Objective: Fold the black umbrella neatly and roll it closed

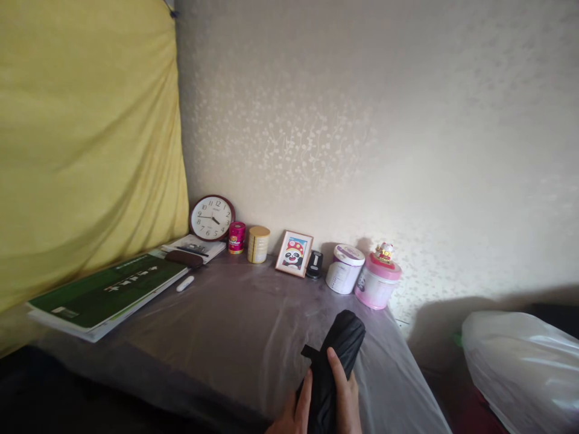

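A folded black umbrella [341,343] is held up over the near edge of the covered table, its far end tilted away from me. My left hand [295,407] is closed on its left side, the fingers lying along the dark cloth. On the other side my right hand [345,392] grips it too, with one finger stretched up the fabric. A short black strap [310,351] sticks out to the left of the roll. The umbrella's lower end is cut off by the bottom of the view.
Along the wall stand a round clock [212,218], a pink tin [236,238], a yellow can [259,245], a framed panda picture [294,254], a white tub [345,269] and a pink tub [377,283]. A green book [108,292] lies left; a plastic bag [520,367] sits right.
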Demonstrator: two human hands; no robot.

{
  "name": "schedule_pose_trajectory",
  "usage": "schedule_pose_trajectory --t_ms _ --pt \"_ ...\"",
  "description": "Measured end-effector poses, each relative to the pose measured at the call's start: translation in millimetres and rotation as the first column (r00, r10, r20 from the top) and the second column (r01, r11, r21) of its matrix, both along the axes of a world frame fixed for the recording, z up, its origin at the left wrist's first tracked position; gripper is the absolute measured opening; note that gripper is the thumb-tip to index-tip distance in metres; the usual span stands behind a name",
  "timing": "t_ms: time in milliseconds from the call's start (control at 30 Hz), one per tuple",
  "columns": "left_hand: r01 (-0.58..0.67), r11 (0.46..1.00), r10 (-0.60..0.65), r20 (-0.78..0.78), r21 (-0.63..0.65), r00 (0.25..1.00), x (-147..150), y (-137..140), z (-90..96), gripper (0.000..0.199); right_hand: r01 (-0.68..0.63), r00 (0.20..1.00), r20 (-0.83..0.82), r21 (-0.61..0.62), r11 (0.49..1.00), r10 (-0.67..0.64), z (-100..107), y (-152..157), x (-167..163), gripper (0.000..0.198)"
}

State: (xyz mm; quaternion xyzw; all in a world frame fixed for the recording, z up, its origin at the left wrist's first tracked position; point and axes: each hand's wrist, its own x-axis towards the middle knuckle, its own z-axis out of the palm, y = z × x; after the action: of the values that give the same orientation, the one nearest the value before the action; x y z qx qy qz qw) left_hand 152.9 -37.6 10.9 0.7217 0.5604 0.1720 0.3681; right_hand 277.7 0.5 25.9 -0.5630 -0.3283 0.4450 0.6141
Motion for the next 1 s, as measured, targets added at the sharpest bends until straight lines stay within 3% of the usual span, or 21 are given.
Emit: schedule_pose_trajectory --t_ms 200,333,500,633,733,867,1000 --pt "0.036 0.997 -0.055 0.336 0.064 0.940 -6.1 7.4 -8.9 0.057 -0.014 0.998 -0.060 -0.019 1.000 0.013 -3.0 2.2 0.1 0.058" --pt "0.009 0.999 -0.023 0.333 0.044 0.943 -8.0 5.9 -7.2 0.052 -0.012 0.991 -0.137 -0.041 0.999 0.006 4.6 -0.8 -4.9 0.062" --pt "0.068 0.997 -0.077 0.304 0.042 0.949 -13.8 5.1 -8.1 0.063 -0.020 0.993 -0.113 -0.017 1.000 0.018 8.0 -2.6 -3.6 0.063" --pt "0.163 0.975 -0.216 0.456 0.154 0.864 -18.7 13.0 -15.6 0.075 -0.058 0.993 -0.108 -0.053 0.997 0.052 4.4 -0.9 -2.9 0.066" --pt "0.164 0.966 -0.247 0.527 0.199 0.813 -19.7 17.3 -17.5 0.090 -0.031 0.999 0.046 0.069 0.997 0.028 -3.9 -3.0 -2.1 0.068" --pt "0.140 0.966 -0.225 0.445 0.216 0.867 -21.7 16.2 -10.1 0.083 -0.016 0.978 0.209 0.199 0.980 -0.027 -15.1 -4.2 2.8 0.070" --pt "0.053 0.978 -0.095 0.202 0.201 0.975 -24.6 14.6 0.0 0.089 -0.073 0.921 0.387 0.255 0.964 -0.032 -21.7 4.5 8.1 0.063"
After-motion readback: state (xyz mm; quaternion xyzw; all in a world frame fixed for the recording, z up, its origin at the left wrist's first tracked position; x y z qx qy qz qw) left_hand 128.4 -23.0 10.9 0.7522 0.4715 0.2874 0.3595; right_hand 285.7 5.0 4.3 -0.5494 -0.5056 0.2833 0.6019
